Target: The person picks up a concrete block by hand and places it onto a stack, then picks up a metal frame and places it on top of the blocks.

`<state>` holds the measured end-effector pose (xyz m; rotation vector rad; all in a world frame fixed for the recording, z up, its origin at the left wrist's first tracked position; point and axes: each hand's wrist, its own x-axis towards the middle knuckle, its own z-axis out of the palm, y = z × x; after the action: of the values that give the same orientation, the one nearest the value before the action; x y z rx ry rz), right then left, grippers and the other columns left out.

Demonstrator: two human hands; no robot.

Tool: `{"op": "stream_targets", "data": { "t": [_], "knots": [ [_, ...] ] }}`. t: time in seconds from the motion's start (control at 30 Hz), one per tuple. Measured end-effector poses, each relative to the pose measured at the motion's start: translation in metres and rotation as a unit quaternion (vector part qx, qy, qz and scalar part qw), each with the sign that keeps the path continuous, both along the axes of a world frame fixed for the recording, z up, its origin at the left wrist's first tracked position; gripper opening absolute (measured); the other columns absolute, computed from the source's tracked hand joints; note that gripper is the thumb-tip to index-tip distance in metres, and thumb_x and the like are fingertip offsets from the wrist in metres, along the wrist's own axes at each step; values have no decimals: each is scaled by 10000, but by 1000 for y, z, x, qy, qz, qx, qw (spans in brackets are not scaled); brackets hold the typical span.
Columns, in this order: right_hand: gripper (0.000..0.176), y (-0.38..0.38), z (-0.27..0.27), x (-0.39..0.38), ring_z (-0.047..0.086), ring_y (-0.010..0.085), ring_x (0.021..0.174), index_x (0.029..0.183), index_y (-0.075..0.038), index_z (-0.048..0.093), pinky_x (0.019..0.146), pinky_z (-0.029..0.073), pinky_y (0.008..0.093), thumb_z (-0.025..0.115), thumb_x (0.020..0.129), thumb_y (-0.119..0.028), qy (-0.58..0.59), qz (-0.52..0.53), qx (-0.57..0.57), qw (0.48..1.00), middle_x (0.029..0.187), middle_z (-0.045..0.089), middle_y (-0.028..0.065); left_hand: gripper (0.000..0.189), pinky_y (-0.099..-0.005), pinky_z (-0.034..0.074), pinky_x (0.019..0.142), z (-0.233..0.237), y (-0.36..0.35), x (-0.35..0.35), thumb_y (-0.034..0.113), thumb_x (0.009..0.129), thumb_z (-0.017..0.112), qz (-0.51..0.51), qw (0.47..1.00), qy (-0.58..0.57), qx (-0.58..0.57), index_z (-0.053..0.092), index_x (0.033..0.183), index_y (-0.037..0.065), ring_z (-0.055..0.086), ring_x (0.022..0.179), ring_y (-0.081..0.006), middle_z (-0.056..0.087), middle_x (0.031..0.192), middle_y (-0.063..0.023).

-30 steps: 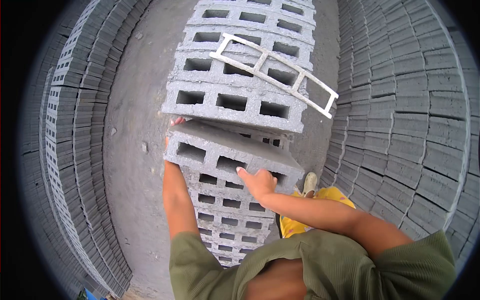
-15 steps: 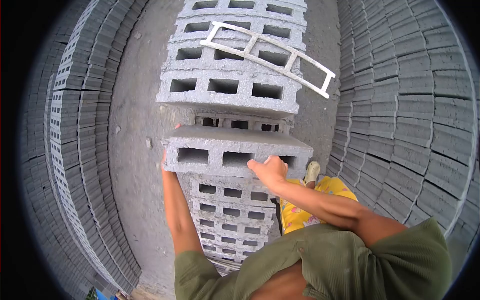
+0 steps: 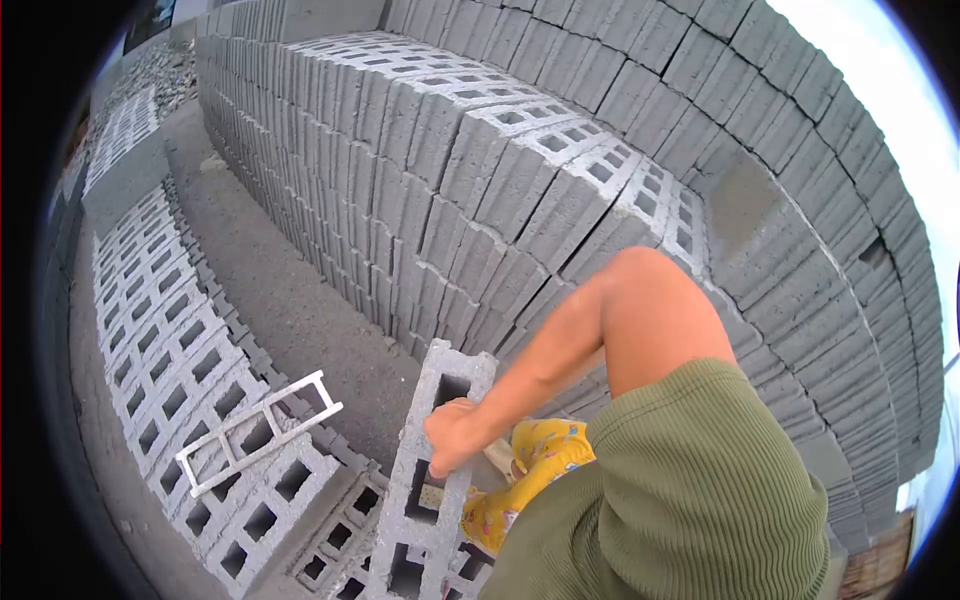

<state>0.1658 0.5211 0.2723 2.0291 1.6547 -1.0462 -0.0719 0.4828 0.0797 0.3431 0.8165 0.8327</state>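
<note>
My right hand (image 3: 455,438) is closed around the web between two hollows of a grey concrete hollow block (image 3: 418,533). The block is tilted lengthwise, its hollows facing up toward me, and its lower end runs toward the bottom edge of the view. My left hand is out of view. To the left, a pale ladder-shaped frame (image 3: 328,391) with crossbars lies across a row of hollow blocks (image 3: 240,510). Lower blocks (image 3: 325,530) show between that row and the held block.
A tall stacked wall of blocks (image 3: 400,180) stands ahead, and a higher stack (image 3: 830,220) rises on the right. A dirt strip (image 3: 290,290) runs between the row and the wall. My yellow patterned trousers (image 3: 540,450) are close beside the held block.
The view has swung right toward the stacked wall. The block, held level by both hands before, is now turned and tilted with my right hand on it. My left hand has left the view.
</note>
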Motion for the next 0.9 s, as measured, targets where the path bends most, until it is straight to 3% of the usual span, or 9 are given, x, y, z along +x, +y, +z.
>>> {"op": "stream_targets", "data": {
  "t": [0.13,0.2,0.27,0.33,0.43,0.67,0.9],
  "knots": [
    [330,-6,96,30,601,295,597,632,27,618,583,479,385,633,564,-296,-47,44,59,996,604,589,153,390,-325,386,886,58,-8,69,285,883,407,-98,995,-23,9,496,1184,53,495,992,-189,536,1125,-58],
    [392,-12,151,39,618,263,786,833,-19,661,674,480,376,639,620,-346,-100,59,44,992,819,638,128,397,-330,380,891,86,-10,88,292,881,407,-131,991,-30,27,493,1187,55,490,1001,-193,530,1134,-59],
    [410,-24,204,52,610,256,821,897,-38,655,702,471,366,614,647,-360,-115,63,59,990,859,637,112,403,-334,374,897,111,-18,106,300,879,406,-159,986,-36,41,490,1190,58,485,1011,-198,525,1143,-59],
    [309,-41,243,66,607,285,671,713,2,644,596,477,377,592,599,-280,-156,43,146,976,695,616,137,409,-339,368,902,143,-17,123,307,876,406,-183,980,-50,59,486,1193,60,479,1020,-202,520,1152,-60],
    [359,-62,294,103,590,284,700,784,6,647,607,458,378,581,600,-295,-153,29,191,969,760,615,148,419,-346,359,910,183,-21,150,318,872,405,-203,973,-70,84,481,1197,64,471,1034,-209,511,1165,-61],
    [326,-129,367,190,512,226,608,693,28,601,533,383,339,564,538,-256,-159,-52,298,940,684,568,125,442,-363,339,929,247,-55,227,344,864,403,-227,963,-110,99,469,1207,72,453,1067,-225,492,1196,-63],
    [315,-170,388,281,525,215,610,699,24,600,528,393,336,580,550,-253,-175,-109,301,931,671,564,105,466,-379,318,948,278,-95,293,370,856,401,-244,958,-133,68,458,1217,81,434,1099,-241,473,1227,-65]
  ]
}}
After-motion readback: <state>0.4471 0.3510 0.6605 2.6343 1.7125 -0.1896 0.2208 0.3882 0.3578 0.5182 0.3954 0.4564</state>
